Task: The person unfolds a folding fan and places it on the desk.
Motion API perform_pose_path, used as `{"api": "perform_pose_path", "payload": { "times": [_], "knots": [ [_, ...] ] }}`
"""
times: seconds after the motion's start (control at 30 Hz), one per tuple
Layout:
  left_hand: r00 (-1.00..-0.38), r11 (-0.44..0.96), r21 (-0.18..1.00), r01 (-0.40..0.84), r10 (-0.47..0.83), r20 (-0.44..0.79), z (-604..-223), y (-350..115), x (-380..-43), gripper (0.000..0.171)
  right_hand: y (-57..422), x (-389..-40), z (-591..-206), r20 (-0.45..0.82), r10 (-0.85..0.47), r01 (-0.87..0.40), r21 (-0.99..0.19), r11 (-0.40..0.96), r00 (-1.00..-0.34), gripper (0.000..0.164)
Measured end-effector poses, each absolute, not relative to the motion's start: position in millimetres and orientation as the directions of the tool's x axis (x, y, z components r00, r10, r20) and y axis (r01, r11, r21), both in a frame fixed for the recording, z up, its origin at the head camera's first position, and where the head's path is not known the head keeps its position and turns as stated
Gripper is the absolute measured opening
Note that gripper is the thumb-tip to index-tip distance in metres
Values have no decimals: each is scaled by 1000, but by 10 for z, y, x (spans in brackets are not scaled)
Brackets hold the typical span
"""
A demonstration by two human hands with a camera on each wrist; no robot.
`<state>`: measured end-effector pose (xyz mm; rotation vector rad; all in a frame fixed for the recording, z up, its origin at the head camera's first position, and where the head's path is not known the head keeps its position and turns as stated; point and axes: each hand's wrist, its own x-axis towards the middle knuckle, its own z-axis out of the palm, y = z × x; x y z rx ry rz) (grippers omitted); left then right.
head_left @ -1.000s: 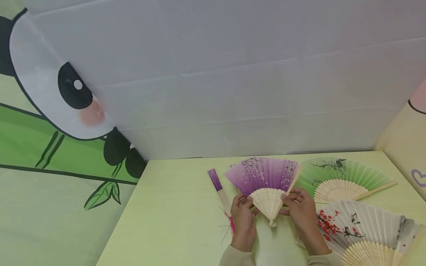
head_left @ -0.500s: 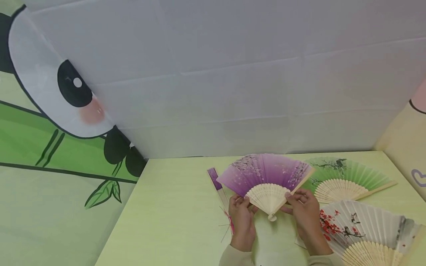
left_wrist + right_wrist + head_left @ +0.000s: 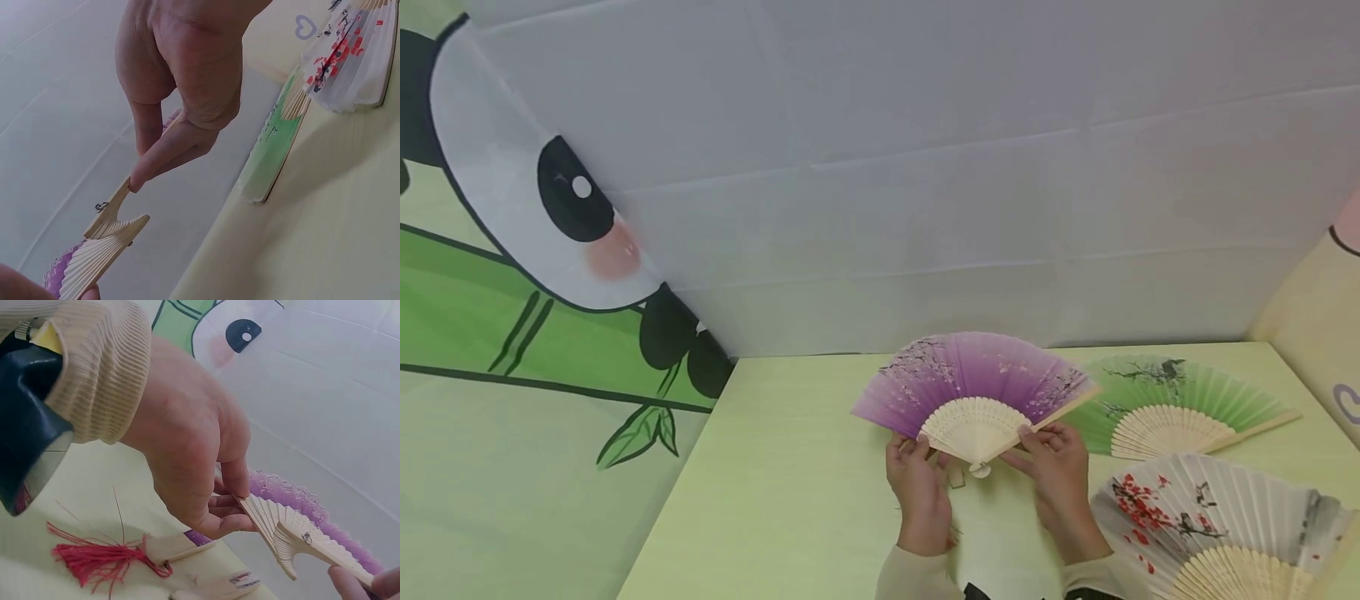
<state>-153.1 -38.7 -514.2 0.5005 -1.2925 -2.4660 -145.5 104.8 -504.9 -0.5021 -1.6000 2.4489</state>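
A purple folding fan point(image 3: 977, 375) with blossom branches and pale wooden ribs is spread wide, raised above the table. My left hand point(image 3: 919, 492) pinches its left outer rib; my right hand point(image 3: 1060, 483) pinches the right one. The fan's pivot end point(image 3: 980, 470) points down between them. Each wrist view shows the opposite hand larger: the right hand point(image 3: 187, 75) in the left wrist view, the left hand point(image 3: 194, 437) in the right. Beneath the left hand, a folded fan with a red tassel point(image 3: 100, 556) lies on the table, mostly hidden in the head view.
A spread green fan point(image 3: 1195, 400) lies at the back right of the table point(image 3: 760, 492). In front of it lies a spread white fan point(image 3: 1232, 508) with red blossoms. Another folded wooden piece point(image 3: 219, 589) is beside the tasselled fan. A grey-white wall point(image 3: 925, 208) rises behind.
The purple fan has been spread wider, its leaf now a broad arc. Both hands have shifted left and slightly up with it, covering the folded fan that showed at the left.
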Motion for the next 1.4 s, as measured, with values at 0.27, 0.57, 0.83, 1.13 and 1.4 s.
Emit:
{"api": "perform_pose_path", "payload": {
  "times": [0.27,0.57,0.83,1.13,1.4],
  "knots": [
    [-860,-557,822,118,-472,-196,-5133,-589,-1585,16,803,-1515,-5053,-160,303,2,-887,-461,-940,15],
    [-838,-575,803,157,-508,-200,-5116,-806,-1627,17,550,-1592,-5064,-124,295,-42,-865,-500,-947,13],
    [-805,-588,789,178,-548,-227,-5089,-989,-1662,18,314,-1698,-5081,-112,287,-55,-856,-514,-951,15],
    [-771,-594,776,211,-589,-241,-5127,-1219,-1717,18,56,-1783,-5101,-122,256,-35,-844,-535,-959,22],
    [-743,-612,755,234,-614,-268,-5150,-1466,-1761,17,-187,-1838,-5162,-126,208,-3,-849,-528,-970,33]
  ]
}}
